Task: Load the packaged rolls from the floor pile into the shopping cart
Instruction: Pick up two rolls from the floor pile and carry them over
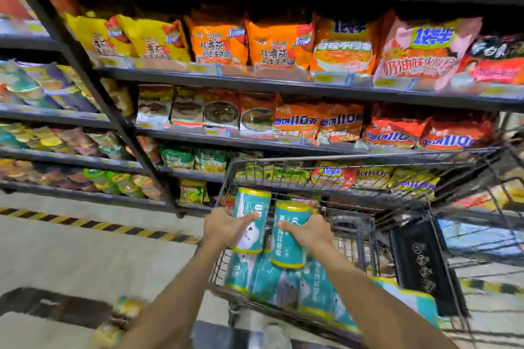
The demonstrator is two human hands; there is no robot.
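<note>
Each hand holds a teal packaged roll with yellow end bands over the wire shopping cart (368, 163). My left hand (224, 225) grips the left roll (252, 207), which stands upright above the cart's near left corner. My right hand (309, 231) grips the right roll (287, 246), close beside the first. Several more teal rolls (286, 283) lie flat in the cart's basket below them. A blurred roll with yellow ends (122, 317) lies on the floor at the lower left.
Black store shelves (283, 85) stacked with instant noodle bags stand right behind the cart. A yellow-and-black hazard stripe (93, 225) runs along the pale floor at left. The cart's black child-seat flap (422, 266) hangs at its right end.
</note>
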